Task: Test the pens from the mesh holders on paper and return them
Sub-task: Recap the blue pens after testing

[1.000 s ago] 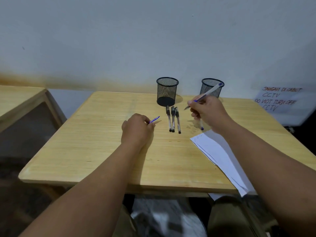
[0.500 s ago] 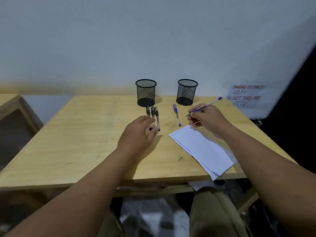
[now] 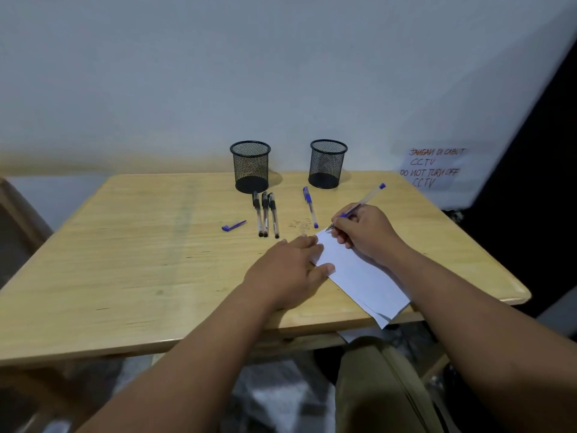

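Observation:
Two black mesh holders, a left holder (image 3: pixel 250 166) and a right holder (image 3: pixel 327 163), stand at the back of the wooden table (image 3: pixel 125 245); I see no pens in them. In front of the left one lie three black pens (image 3: pixel 265 214) side by side. A capped blue pen (image 3: pixel 310 207) lies before the right holder. A loose blue cap (image 3: pixel 233 226) rests left of the black pens. My right hand (image 3: pixel 365 232) grips an uncapped blue pen (image 3: pixel 359 206), its tip at the top corner of the white paper (image 3: pixel 359 276). My left hand (image 3: pixel 290 270) lies flat, fingers on the paper's left edge.
A handwritten CCTV notice (image 3: pixel 435 167) hangs on the wall at the right. The paper overhangs the table's front edge. Another wooden table edge (image 3: pixel 12 195) shows at the far left. Faint scribbles (image 3: pixel 298 225) mark the tabletop near the pens.
My left hand has left the blue cap on the table and moved right onto the paper. My right hand lowered the pen tip to the paper's corner.

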